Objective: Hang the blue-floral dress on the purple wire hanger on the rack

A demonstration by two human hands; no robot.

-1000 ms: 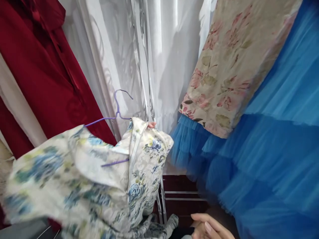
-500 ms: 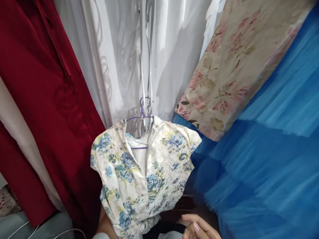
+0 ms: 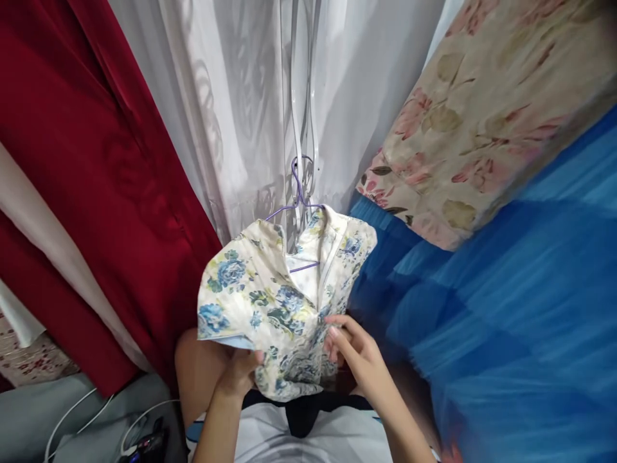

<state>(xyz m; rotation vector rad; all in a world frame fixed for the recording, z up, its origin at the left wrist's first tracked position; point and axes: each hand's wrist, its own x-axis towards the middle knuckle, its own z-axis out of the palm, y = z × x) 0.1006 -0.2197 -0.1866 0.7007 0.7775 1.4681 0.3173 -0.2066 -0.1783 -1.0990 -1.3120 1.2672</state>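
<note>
A short-sleeved cream garment point(image 3: 284, 302) with blue roses hangs in front of me on a thin purple hanger point(image 3: 299, 193). Its front zipper point(image 3: 318, 302) is undone at the neck, forming a V with pale lining inside. My left hand point(image 3: 241, 372) grips the garment's side below the sleeve opening, thumb on the front and fingers behind the cloth. At the bottom of the V, my right hand point(image 3: 354, 347) is curled with thumb and index fingertips drawn together beside the zipper. Whether the zipper pull is between them is too small to tell.
White drapes point(image 3: 241, 96) and white metal bars point(image 3: 295, 77) stand behind. Red cloth point(image 3: 110, 161) hangs at left; a pink-flowered fabric point(image 3: 463, 141) and blue ruffled tulle point(image 3: 520, 334) hang at right. White cables point(image 3: 72, 418) lie at lower left.
My right hand has come up from the lower edge to the zipper. My left hand now shows at the garment's side, and the garment has turned and gathered.
</note>
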